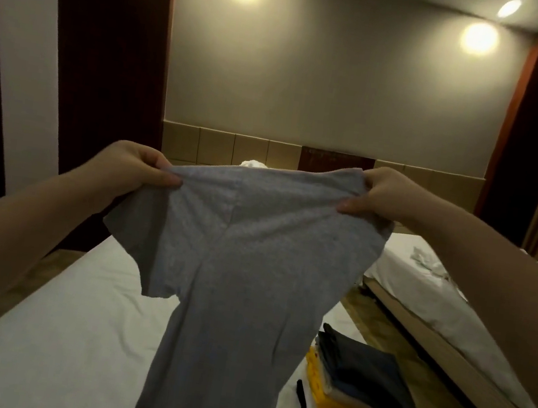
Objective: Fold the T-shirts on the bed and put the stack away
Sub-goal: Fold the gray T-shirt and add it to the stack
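Plain grey T-shirt (234, 268), white bed (53, 329), stack (366, 390) (navy, yellow, white, black).

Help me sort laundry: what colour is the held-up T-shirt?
Grey, plain; the T-shirt shows best in the head view.

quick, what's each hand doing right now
Left hand: pinching the top edge of the grey T-shirt.
Right hand: pinching the same shirt's other top corner.

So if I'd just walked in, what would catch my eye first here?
A grey T-shirt held up in mid-air at the centre, the left hand and right hand each pinching a shoulder so it hangs over the white bed. Next, the stack of folded shirts at lower right, dark on top with yellow and white beneath.
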